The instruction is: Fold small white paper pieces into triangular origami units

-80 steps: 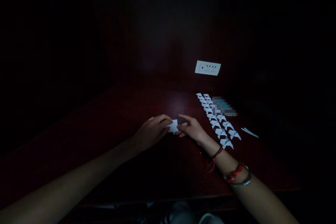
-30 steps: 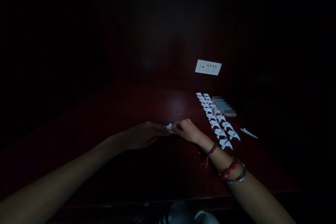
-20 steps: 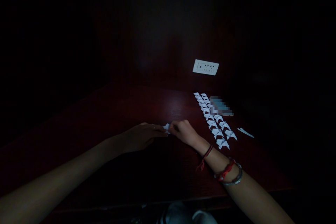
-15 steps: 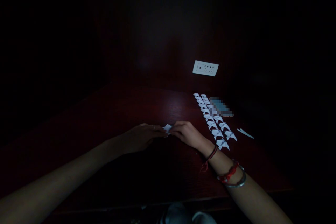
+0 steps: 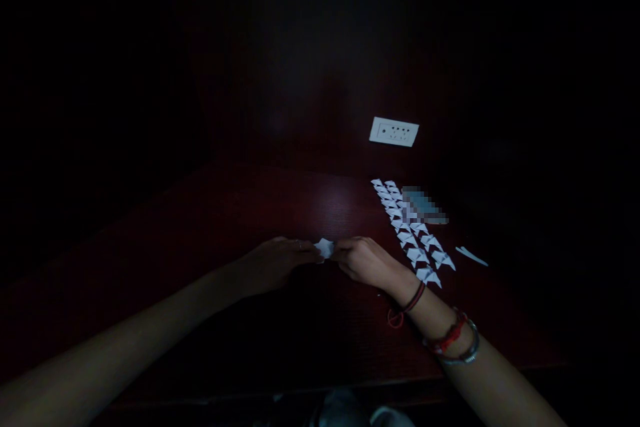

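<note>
A small white folded paper [image 5: 325, 249] is between my two hands, low over the dark red table [image 5: 280, 200]. My left hand [image 5: 280, 261] has its fingertips closed on the paper's left edge. From the other side, my right hand [image 5: 367, 261] pinches its right edge, with the thumb partly hidden. Bracelets ring my right wrist. Beside that hand, white folded paper pieces [image 5: 406, 238] stand in two slanting rows. The light is dim, so the paper's creases are hard to make out.
Behind the rows lies a blurred blue flat object [image 5: 424, 204]. Thin white strips [image 5: 471, 255] rest at the far right. A white wall socket [image 5: 394, 131] is set above the table's back. The table's front edge runs near my lap.
My right hand has shifted slightly right, away from my left, and more of the white paper shows between them. The whole view has shifted a little.
</note>
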A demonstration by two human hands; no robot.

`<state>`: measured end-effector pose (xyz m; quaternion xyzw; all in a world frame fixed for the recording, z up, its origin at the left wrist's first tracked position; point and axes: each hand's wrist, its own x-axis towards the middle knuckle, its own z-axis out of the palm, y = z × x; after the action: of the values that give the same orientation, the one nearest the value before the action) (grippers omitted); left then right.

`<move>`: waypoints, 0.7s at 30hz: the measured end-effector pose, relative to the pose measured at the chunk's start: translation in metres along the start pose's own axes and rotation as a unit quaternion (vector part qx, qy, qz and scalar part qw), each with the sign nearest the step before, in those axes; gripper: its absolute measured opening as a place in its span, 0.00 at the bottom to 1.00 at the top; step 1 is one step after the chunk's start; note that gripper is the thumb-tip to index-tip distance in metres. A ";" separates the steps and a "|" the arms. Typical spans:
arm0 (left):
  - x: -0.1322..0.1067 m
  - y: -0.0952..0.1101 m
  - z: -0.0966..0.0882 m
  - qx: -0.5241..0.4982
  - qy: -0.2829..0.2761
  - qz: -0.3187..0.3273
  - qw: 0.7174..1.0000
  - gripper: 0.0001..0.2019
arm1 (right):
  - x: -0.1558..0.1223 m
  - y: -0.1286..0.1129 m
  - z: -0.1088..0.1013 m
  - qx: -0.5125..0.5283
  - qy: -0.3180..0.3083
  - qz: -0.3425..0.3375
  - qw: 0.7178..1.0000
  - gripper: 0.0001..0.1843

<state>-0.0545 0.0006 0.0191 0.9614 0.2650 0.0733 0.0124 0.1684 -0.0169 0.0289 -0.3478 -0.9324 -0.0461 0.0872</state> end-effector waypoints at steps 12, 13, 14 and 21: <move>0.002 -0.007 -0.001 -0.081 0.035 0.046 0.995 0.28 | -0.006 0.011 -0.003 0.036 0.040 0.029 0.998 0.12; 0.002 -0.007 -0.002 -0.088 0.036 0.046 0.994 0.28 | -0.006 0.012 -0.003 0.054 0.043 0.022 0.997 0.12; 0.002 -0.007 -0.002 -0.091 0.038 0.046 0.994 0.28 | -0.006 0.013 -0.003 0.070 0.043 0.013 0.997 0.13; 0.001 -0.012 0.001 -0.078 0.034 0.091 0.992 0.34 | -0.002 0.020 0.006 0.120 0.041 -0.025 0.992 0.12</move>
<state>-0.0598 0.0117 0.0179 0.9744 0.1705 0.1273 0.0721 0.1824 -0.0026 0.0228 -0.3094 -0.9352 0.0495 0.1649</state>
